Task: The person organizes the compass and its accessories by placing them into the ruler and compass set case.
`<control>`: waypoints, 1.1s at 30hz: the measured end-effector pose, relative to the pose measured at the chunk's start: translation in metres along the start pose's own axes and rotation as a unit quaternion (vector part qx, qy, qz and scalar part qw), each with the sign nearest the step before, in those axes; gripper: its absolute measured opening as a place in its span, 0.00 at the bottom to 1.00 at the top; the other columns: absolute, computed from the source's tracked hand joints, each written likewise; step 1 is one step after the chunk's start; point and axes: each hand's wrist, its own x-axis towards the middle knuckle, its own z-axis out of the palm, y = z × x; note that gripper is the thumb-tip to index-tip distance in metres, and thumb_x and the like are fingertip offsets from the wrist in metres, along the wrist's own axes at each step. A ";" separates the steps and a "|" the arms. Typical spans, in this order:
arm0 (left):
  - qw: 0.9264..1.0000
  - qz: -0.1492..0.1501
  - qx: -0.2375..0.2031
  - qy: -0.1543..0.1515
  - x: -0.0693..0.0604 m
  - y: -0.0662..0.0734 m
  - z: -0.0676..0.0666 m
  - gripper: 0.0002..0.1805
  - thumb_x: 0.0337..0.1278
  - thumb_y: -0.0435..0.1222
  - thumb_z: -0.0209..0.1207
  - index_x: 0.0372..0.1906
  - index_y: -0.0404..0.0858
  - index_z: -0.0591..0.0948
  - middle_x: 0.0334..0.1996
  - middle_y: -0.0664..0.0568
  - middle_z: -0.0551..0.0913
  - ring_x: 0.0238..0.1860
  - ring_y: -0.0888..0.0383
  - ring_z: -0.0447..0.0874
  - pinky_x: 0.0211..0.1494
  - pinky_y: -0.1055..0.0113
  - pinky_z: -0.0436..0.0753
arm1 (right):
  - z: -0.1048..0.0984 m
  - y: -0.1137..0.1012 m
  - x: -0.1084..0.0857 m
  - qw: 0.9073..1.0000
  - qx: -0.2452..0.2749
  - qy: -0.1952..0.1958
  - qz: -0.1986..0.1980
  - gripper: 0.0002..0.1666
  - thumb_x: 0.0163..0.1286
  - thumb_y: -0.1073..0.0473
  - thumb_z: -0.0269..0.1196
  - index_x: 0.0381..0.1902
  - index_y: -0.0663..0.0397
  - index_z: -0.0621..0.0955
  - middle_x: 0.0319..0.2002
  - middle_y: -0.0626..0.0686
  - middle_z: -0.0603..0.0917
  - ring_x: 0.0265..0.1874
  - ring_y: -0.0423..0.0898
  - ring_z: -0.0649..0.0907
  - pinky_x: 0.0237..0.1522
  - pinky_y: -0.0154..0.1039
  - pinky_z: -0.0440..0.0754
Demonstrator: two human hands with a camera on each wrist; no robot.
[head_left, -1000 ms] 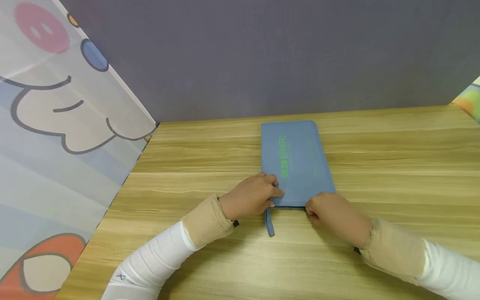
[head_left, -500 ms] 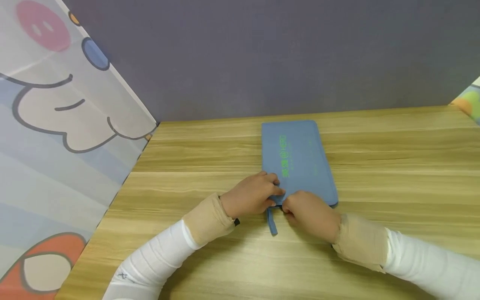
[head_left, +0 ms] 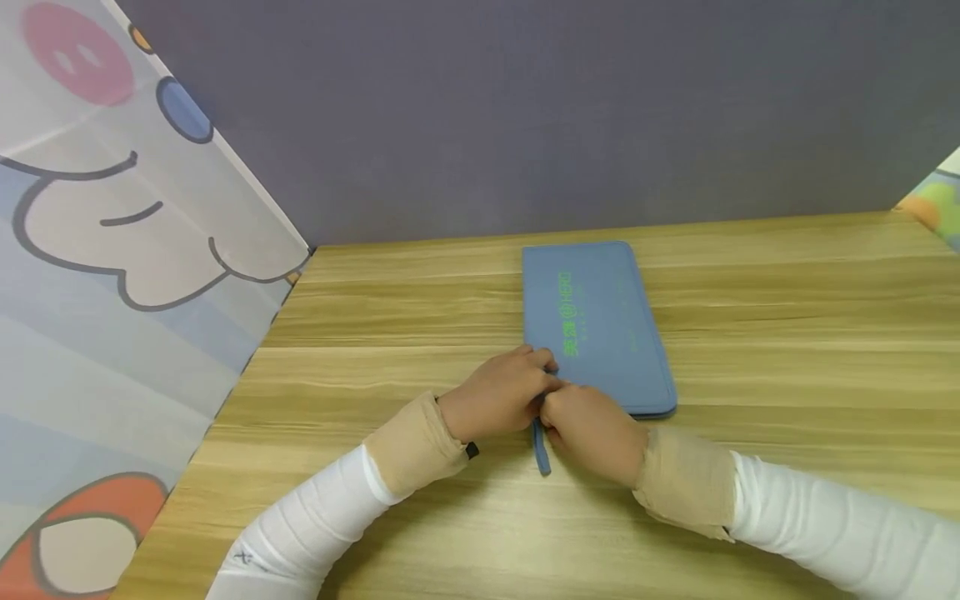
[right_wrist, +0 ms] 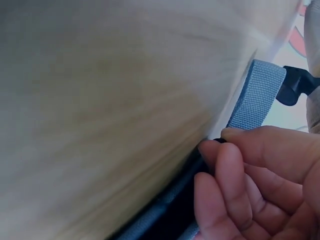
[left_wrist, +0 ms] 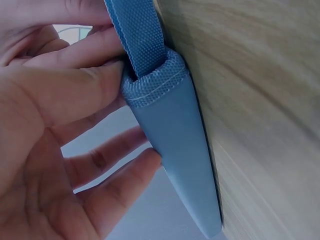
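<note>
A flat blue zip pouch [head_left: 592, 325] with green lettering and the word HERO lies on the wooden table. My left hand [head_left: 498, 392] holds its near left corner. In the left wrist view the thumb [left_wrist: 85, 92] presses beside the sewn loop of the wrist strap [left_wrist: 140, 35], with fingers behind. My right hand [head_left: 592, 429] is right beside the left one at that corner. Thumb and forefinger pinch a small black zipper pull [right_wrist: 220, 140], mostly hidden by the fingertips. Below the right fingers, a dark gap runs along the pouch's edge [right_wrist: 150, 220].
The wood-grain table [head_left: 405, 308] ends at a grey upright panel [head_left: 562, 117] behind the pouch. A cartoon-printed sheet [head_left: 97, 333] stands along the left side. More print [head_left: 933, 208] shows at the far right.
My right hand has slid left along the pouch's near edge, from near its right corner to beside my left hand. The left hand and pouch have stayed nearly still.
</note>
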 end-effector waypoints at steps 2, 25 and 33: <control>1.000 -0.001 0.001 0.002 -0.001 0.000 0.000 0.10 0.56 0.33 0.61 0.41 0.47 0.86 0.40 0.52 0.80 0.38 0.56 0.75 0.45 0.68 0.74 | 0.000 0.000 0.001 1.000 0.011 0.001 0.001 0.21 0.52 0.74 0.64 0.10 0.50 0.69 0.13 0.43 0.70 0.15 0.36 0.66 0.18 0.31 0.66; 0.999 0.018 -0.025 0.018 -0.004 -0.010 0.007 0.12 0.58 0.36 0.62 0.47 0.43 0.84 0.42 0.51 0.81 0.41 0.57 0.76 0.49 0.69 0.74 | -0.007 0.014 0.000 0.992 0.108 -0.063 -0.033 0.18 0.58 0.71 0.64 0.13 0.50 0.76 0.13 0.38 0.68 0.16 0.31 0.62 0.21 0.27 0.63; 0.989 -0.072 -0.122 0.039 -0.013 -0.047 -0.003 0.28 0.61 0.49 0.58 0.60 0.36 0.74 0.55 0.46 0.78 0.55 0.52 0.76 0.59 0.60 0.73 | -0.052 0.054 -0.023 0.996 0.086 -0.010 -0.026 0.04 0.61 0.65 0.65 0.34 0.56 0.86 0.30 0.45 0.85 0.25 0.34 0.79 0.27 0.34 0.79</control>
